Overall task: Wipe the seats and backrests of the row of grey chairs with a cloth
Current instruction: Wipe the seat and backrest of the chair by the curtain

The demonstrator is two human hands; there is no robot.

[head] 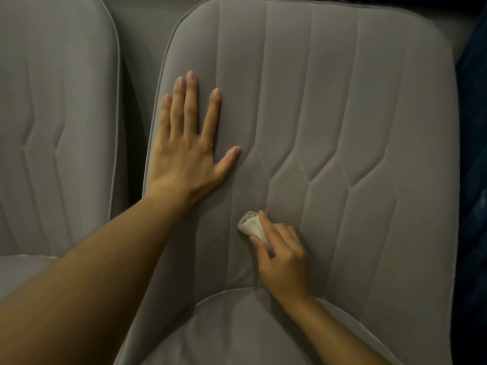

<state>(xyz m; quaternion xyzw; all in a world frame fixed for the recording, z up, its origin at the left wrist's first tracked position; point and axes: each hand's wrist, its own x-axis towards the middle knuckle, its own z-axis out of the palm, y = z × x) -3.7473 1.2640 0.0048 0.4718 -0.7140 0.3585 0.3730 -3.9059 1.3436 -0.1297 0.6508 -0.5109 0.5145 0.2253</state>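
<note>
On backrest (pixel 329 114), at 6 o'clock: cloth (pixel 251 224) pinched by right hand (pixel 283 262); left hand (pixel 185 151) pressed flat, fingers spread, 10 o'clock. Seat (pixel 237 333), neighbouring chair (pixel 52 114) judged pending.

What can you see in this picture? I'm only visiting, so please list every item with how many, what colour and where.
centre backrest: one, grey, fills the middle of the view.
left backrest: one, grey, at the left edge, with a gap between it and the centre one.
centre seat: one, grey, bottom middle, below the centre backrest.
left seat: one, grey, lower left, only a small part shows.
cloth: one, off-white, bunched against the lower centre backrest.
dark blue thing: one, right edge, too dim to identify.
left grip: one bare hand, fingers straight, flat on the centre backrest's left side.
right grip: one bare hand, pinches the cloth.
</note>
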